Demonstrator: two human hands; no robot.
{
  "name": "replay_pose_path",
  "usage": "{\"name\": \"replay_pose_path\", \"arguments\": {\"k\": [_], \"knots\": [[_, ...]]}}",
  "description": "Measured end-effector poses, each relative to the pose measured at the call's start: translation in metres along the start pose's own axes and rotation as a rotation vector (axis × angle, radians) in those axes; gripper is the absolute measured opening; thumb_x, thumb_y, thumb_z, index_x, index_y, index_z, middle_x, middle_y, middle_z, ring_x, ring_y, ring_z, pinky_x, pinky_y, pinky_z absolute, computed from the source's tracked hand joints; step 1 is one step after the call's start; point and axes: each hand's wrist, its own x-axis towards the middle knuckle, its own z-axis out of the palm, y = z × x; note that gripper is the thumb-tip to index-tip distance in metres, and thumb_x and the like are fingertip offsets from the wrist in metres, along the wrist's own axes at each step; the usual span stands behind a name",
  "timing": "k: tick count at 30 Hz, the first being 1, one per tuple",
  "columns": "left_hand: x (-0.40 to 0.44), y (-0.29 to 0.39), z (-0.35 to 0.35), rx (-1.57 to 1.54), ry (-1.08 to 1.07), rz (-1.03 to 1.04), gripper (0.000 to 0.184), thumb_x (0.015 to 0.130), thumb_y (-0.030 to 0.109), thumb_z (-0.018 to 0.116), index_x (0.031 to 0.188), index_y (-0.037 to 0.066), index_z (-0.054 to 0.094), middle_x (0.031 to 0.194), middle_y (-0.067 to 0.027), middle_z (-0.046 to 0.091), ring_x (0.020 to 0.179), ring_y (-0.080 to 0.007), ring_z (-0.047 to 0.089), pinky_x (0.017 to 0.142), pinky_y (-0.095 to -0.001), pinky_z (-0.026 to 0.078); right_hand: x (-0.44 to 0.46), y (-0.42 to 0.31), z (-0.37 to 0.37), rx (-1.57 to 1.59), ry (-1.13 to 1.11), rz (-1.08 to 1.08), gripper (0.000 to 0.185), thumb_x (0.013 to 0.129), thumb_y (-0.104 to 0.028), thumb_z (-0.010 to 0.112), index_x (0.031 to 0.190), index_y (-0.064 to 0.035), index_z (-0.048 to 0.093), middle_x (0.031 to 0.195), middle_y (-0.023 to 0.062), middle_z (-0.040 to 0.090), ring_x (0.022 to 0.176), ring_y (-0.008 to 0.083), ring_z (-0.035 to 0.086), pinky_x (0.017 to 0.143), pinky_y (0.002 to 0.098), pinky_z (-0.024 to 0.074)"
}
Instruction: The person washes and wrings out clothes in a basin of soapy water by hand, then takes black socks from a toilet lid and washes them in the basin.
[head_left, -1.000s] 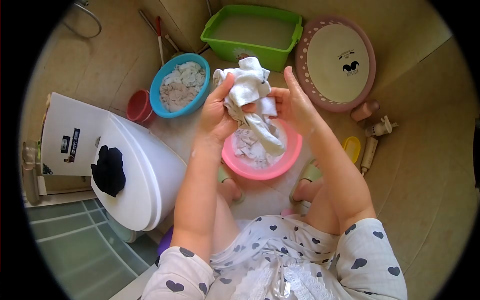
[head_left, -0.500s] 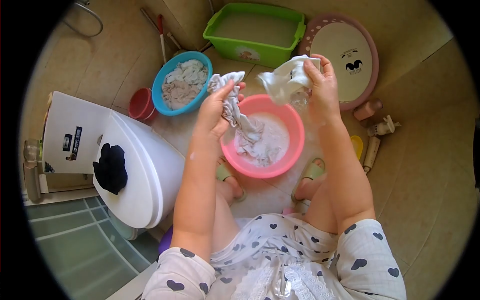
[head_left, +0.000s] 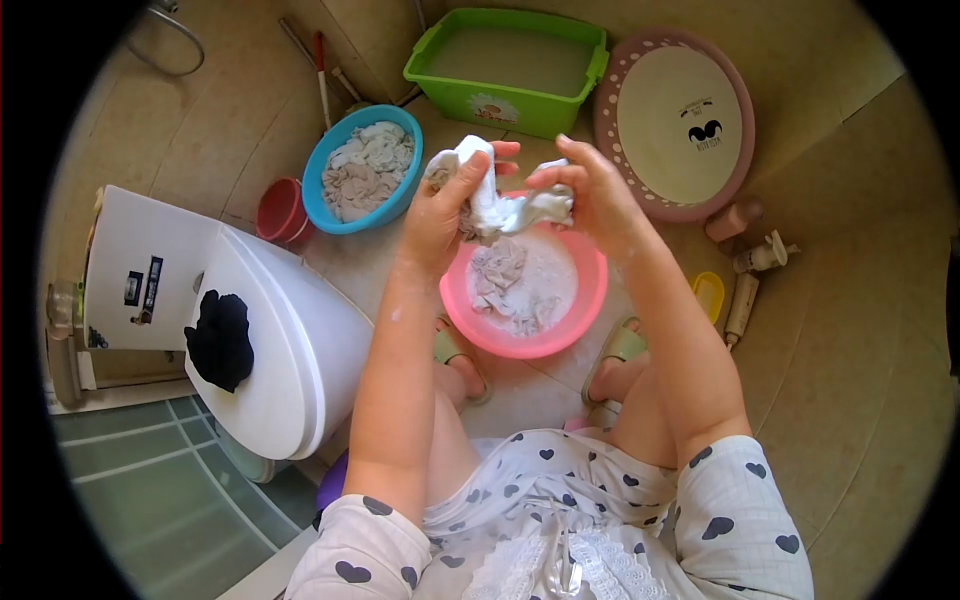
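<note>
Above a pink basin (head_left: 592,312), a wet white cloth (head_left: 497,212) stretches between both hands; its exact kind is unclear. My left hand (head_left: 436,218) is closed around one end, with the thumb pressed on top and a greyish cloth (head_left: 440,172) bunched in the same grip. At the other end, the curled fingers of my right hand (head_left: 603,205) hold the white cloth. Below, a pale crumpled cloth (head_left: 498,275) lies in cloudy, sudsy water inside the basin.
A blue basin (head_left: 312,190) of pale laundry stands beside a red bucket (head_left: 280,212). Behind are a green tub (head_left: 500,100) of cloudy water and a large pink-rimmed basin (head_left: 735,180). Bottles (head_left: 735,220) stand right. Black cloth (head_left: 220,340) rests on the toilet lid (head_left: 290,390).
My right hand has moved left and down, bringing the white cloth to my left hand, which now grips it too. The greyish cloth no longer hangs down into the basin.
</note>
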Motion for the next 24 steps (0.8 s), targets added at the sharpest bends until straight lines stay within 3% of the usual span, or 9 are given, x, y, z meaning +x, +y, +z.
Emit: {"name": "replay_pose_path", "arguments": {"k": [4, 7, 8, 11, 12, 14, 17, 20, 24], "knots": [[-0.001, -0.004, 0.006, 0.13, 0.02, 0.01, 0.034, 0.089, 0.031, 0.061, 0.108, 0.003, 0.059, 0.099, -0.0035, 0.06, 0.088, -0.0093, 0.056, 0.076, -0.0244, 0.046, 0.003, 0.012, 0.012, -0.167, -0.136, 0.002, 0.052, 0.08, -0.057, 0.06, 0.099, -0.0089, 0.063, 0.086, 0.0024, 0.061, 0.076, 0.0103, 0.055, 0.062, 0.0252, 0.0408], [-0.003, -0.004, 0.006, 0.263, 0.053, -0.064, 0.031, 0.089, 0.028, 0.062, 0.107, 0.003, 0.058, 0.097, -0.0018, 0.06, 0.086, -0.0079, 0.054, 0.075, -0.0222, 0.044, 0.001, 0.018, 0.016, -0.113, -0.089, -0.118, 0.045, 0.08, -0.047, 0.067, 0.1, -0.007, 0.061, 0.089, 0.0031, 0.062, 0.078, 0.0105, 0.057, 0.066, 0.0243, 0.0429], [-0.005, 0.0, 0.006, 0.351, 0.069, -0.14, 0.032, 0.089, 0.029, 0.061, 0.108, 0.004, 0.059, 0.097, -0.001, 0.06, 0.087, -0.0081, 0.054, 0.077, -0.0224, 0.044, 0.008, 0.021, 0.01, -0.049, -0.106, -0.154, 0.036, 0.079, -0.035, 0.071, 0.098, -0.0055, 0.061, 0.089, 0.004, 0.062, 0.079, 0.0115, 0.058, 0.071, 0.0244, 0.0446], [-0.003, -0.008, -0.008, 0.438, 0.015, -0.237, 0.031, 0.089, 0.032, 0.06, 0.106, 0.006, 0.061, 0.096, -0.0009, 0.061, 0.086, -0.0084, 0.055, 0.076, -0.0232, 0.044, 0.006, 0.013, 0.003, -0.111, -0.261, -0.16, 0.028, 0.078, -0.024, 0.07, 0.095, -0.0049, 0.06, 0.089, 0.0046, 0.062, 0.079, 0.0122, 0.059, 0.072, 0.0258, 0.046], [-0.003, -0.009, -0.009, 0.416, 0.04, -0.25, 0.031, 0.089, 0.032, 0.06, 0.105, 0.006, 0.061, 0.095, -0.0009, 0.061, 0.085, -0.0083, 0.054, 0.075, -0.0233, 0.044, 0.004, 0.013, 0.005, -0.05, -0.258, -0.2, 0.023, 0.077, -0.013, 0.065, 0.097, -0.0036, 0.059, 0.088, 0.0048, 0.061, 0.078, 0.0128, 0.059, 0.072, 0.0265, 0.0465], [0.001, -0.013, -0.02, 0.438, 0.086, -0.2, 0.036, 0.091, 0.041, 0.054, 0.099, 0.007, 0.062, 0.09, 0.0, 0.061, 0.078, -0.0089, 0.054, 0.07, -0.0232, 0.043, -0.002, 0.002, 0.004, 0.101, -0.252, -0.256, 0.023, 0.076, -0.008, 0.061, 0.098, -0.0029, 0.057, 0.087, 0.005, 0.06, 0.078, 0.0131, 0.059, 0.073, 0.0272, 0.0468], [0.002, -0.003, -0.013, 0.237, 0.429, -0.22, 0.045, 0.092, 0.05, 0.048, 0.097, 0.008, 0.062, 0.086, 0.0009, 0.06, 0.075, -0.0098, 0.053, 0.069, -0.025, 0.043, -0.008, -0.007, -0.002, 0.052, -0.125, -0.334, 0.03, 0.074, 0.0, 0.053, 0.104, -0.0029, 0.055, 0.084, 0.0043, 0.057, 0.077, 0.0137, 0.057, 0.073, 0.0272, 0.0469], [0.002, 0.0, -0.044, -0.121, 0.401, -0.294, 0.049, 0.091, 0.057, 0.043, 0.102, 0.012, 0.061, 0.087, -0.0008, 0.059, 0.079, -0.0126, 0.053, 0.075, -0.0356, 0.044, -0.006, 0.0, -0.003, -0.207, 0.067, -0.434, 0.034, 0.073, 0.003, 0.046, 0.105, -0.0038, 0.056, 0.081, 0.0048, 0.054, 0.077, 0.0146, 0.056, 0.071, 0.0265, 0.0465], [0.002, 0.003, -0.047, -0.56, 0.504, -0.231, 0.051, 0.094, 0.054, 0.034, 0.103, 0.012, 0.06, 0.095, -0.0083, 0.057, 0.089, -0.0216, 0.05, 0.089, -0.0487, 0.04, 0.009, 0.013, -0.015, -0.382, 0.009, -0.332, 0.029, 0.075, 0.0, 0.04, 0.092, -0.002, 0.062, 0.087, 0.0058, 0.059, 0.077, 0.0142, 0.056, 0.071, 0.0271, 0.0469]]}}
